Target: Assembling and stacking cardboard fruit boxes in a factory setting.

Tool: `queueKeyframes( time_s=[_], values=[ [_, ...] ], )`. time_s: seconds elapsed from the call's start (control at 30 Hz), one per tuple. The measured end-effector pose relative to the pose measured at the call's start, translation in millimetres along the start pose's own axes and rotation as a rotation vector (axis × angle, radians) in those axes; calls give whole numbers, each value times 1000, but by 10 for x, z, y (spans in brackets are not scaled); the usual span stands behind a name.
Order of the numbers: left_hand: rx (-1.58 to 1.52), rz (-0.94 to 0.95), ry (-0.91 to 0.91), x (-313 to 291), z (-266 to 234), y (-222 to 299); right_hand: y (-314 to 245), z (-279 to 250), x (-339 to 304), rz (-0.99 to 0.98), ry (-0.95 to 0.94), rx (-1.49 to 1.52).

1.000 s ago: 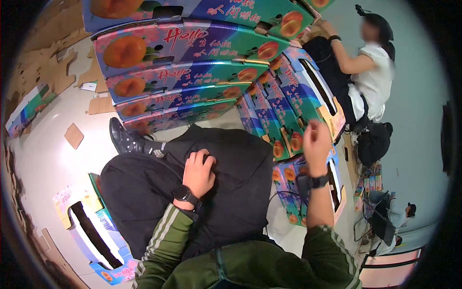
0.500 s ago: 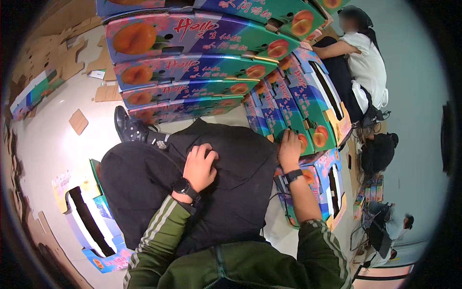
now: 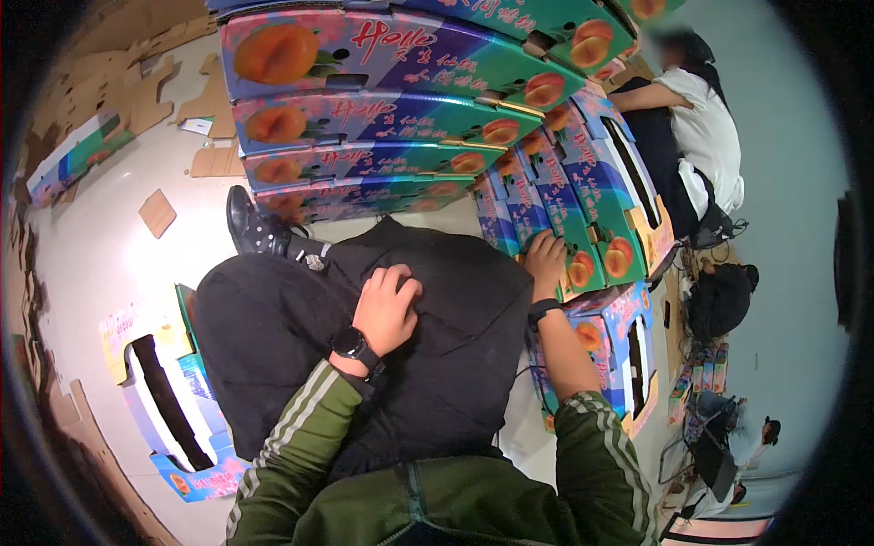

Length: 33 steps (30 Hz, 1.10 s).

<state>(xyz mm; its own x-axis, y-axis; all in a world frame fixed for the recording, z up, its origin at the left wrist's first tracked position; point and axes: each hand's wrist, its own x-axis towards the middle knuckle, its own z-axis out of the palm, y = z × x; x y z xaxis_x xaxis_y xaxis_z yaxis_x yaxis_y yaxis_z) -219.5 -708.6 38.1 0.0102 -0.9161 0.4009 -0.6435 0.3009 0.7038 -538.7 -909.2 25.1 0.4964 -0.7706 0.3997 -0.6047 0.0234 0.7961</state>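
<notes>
My left hand (image 3: 386,314) lies on the black trousers (image 3: 437,364) over my lap, its fingers loosely bent and apart, with nothing in it. A dark watch (image 3: 350,342) is on that wrist. My right hand (image 3: 546,264) rests against the side of a stack of printed fruit boxes (image 3: 580,232), fingers laid on the cardboard. It grips nothing that I can see. Below that hand stands another printed box (image 3: 590,337) with a long handle slot. In front of me rises a taller stack of blue, pink and green fruit boxes (image 3: 382,123).
A box with a dark slot (image 3: 168,400) stands on the floor at my left. Flattened cardboard (image 3: 91,82) and a loose brown piece (image 3: 157,214) lie at far left. A person in a white top (image 3: 706,136) sits beyond the right stack; other people are farther back.
The view has shifted slightly, so the box stacks sit a little farther right and higher. Both hands stay in about the same places, on my lap and at the boxes.
</notes>
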Motion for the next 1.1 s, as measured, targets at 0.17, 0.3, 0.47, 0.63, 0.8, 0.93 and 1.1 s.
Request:
queueKeyframes(
  time_s=[0.17, 0.3, 0.47, 0.63, 0.8, 0.93, 1.1],
  values=[
    [-6, -2, -1, 6, 10, 3, 170, -180, 64, 1, -179, 193],
    [2, 28, 46, 15, 35, 11, 229, -269, -24, -54, -1, 185],
    [-16, 27, 46, 20, 37, 27, 193, -284, -93, -55, 13, 251],
    [-19, 19, 25, 37, 2, 51, 185, -184, -117, -62, 54, 257],
    [-4, -2, -4, -4, 7, 2, 557, -755, -70, -82, -60, 751],
    [-8, 14, 21, 26, 24, 33, 1247, -1467, 124, 80, 383, 790],
    [-21, -5, -12, 12, 28, 18, 1966, -1607, 172, 408, 343, 665]
  ],
)
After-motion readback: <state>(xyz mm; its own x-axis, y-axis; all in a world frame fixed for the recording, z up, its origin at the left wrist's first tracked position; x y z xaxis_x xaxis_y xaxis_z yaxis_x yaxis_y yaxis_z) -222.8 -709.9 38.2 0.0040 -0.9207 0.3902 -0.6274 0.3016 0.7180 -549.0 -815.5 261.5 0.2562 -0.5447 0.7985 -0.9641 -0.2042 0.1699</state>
